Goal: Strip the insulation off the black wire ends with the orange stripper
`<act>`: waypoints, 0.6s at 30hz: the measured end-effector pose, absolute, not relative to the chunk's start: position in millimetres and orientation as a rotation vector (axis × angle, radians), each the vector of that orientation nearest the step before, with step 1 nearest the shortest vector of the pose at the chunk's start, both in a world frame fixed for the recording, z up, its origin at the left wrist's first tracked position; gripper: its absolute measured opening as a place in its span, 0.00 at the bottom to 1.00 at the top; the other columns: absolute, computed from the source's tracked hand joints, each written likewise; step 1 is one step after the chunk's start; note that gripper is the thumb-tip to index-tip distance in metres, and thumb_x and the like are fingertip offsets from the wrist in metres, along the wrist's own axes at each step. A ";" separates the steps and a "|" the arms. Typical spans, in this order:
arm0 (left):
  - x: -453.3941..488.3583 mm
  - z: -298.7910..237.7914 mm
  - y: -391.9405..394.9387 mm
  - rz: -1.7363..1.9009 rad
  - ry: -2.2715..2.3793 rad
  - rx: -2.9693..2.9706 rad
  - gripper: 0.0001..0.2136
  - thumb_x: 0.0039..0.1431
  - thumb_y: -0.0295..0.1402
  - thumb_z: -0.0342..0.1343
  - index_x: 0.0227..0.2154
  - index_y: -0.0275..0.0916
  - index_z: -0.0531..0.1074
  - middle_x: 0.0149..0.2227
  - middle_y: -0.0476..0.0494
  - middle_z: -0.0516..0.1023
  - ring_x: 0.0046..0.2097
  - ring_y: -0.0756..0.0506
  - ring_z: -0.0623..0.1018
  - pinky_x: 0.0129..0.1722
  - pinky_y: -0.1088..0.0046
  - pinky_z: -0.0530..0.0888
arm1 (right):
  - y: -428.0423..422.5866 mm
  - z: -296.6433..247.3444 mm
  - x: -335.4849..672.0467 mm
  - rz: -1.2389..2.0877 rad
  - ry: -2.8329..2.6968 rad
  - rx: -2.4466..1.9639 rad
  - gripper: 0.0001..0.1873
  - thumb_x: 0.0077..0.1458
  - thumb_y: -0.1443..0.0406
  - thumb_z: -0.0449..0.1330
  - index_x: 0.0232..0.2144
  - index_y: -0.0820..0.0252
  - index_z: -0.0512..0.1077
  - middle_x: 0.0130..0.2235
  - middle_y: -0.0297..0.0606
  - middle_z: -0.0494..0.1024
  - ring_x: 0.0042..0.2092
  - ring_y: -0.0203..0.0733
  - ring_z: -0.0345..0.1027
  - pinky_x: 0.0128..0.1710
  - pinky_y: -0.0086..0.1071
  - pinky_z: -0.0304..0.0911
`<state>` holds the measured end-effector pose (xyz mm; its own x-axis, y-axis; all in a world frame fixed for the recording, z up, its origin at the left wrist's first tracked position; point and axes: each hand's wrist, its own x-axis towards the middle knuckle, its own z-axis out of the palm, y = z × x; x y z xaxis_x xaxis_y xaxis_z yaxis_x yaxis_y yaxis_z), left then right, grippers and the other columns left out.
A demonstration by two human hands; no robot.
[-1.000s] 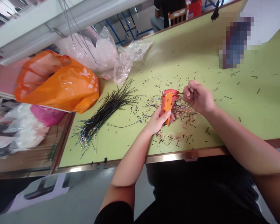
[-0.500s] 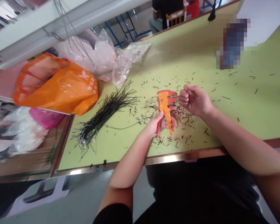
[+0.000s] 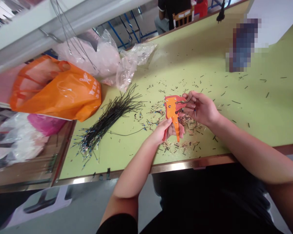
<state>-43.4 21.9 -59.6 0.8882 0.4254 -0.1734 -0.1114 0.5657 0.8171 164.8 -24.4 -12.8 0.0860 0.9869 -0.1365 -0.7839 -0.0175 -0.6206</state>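
My left hand (image 3: 163, 130) is wrapped around the handles of an orange and red wire stripper (image 3: 171, 109), which stands nearly upright over the bench. Pinched in the fingers of my right hand (image 3: 203, 107) is a thin black wire (image 3: 188, 101). One end of that wire reaches the stripper's jaws; whether the jaws grip it cannot be made out. A bluish tip of it shows below the right fingers. On the left lies a bundle of black wires (image 3: 112, 113), many with blue and metallic ends.
Black offcuts and copper strands (image 3: 183, 146) litter the green bench (image 3: 254, 113) around my hands. An orange bag (image 3: 63, 92) and clear plastic bags (image 3: 109, 58) lie at the back left. A black plug (image 3: 220, 14) hangs at the far edge. Beyond, a person (image 3: 172, 13) sits.
My right hand has shifted slightly and its fingers have come closer to the stripper's jaws, bringing the wire with them. The left hand keeps its hold on the stripper.
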 end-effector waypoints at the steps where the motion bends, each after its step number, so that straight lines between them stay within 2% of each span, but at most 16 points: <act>1: -43.3 -59.6 21.8 0.323 0.367 0.925 0.35 0.58 0.60 0.66 0.56 0.36 0.76 0.32 0.41 0.84 0.36 0.38 0.86 0.37 0.62 0.81 | -24.2 -13.7 164.8 1.459 -0.394 -0.658 0.19 0.60 0.69 0.63 0.22 0.57 0.59 0.38 0.36 0.73 0.26 0.32 0.45 0.23 0.31 0.52; 10: -44.4 -63.0 21.0 0.298 0.342 0.940 0.34 0.61 0.59 0.64 0.56 0.35 0.74 0.31 0.41 0.84 0.35 0.39 0.86 0.37 0.62 0.81 | -21.5 -22.2 161.9 1.421 -0.427 -0.692 0.16 0.63 0.67 0.62 0.23 0.59 0.66 0.38 0.36 0.74 0.27 0.32 0.48 0.25 0.30 0.55; 18: -43.3 -59.3 19.1 0.310 0.325 0.922 0.28 0.62 0.57 0.64 0.50 0.36 0.74 0.27 0.47 0.80 0.30 0.43 0.83 0.34 0.65 0.80 | -23.6 -23.4 159.0 1.512 -0.330 -0.602 0.17 0.66 0.65 0.63 0.25 0.58 0.66 0.34 0.34 0.71 0.26 0.31 0.47 0.26 0.28 0.55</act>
<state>-43.3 19.1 -59.3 0.9076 0.3958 -0.1399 -0.1218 0.5672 0.8145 159.0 -23.6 -23.4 0.0537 0.9855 -0.1612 -0.8283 -0.0462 -0.5584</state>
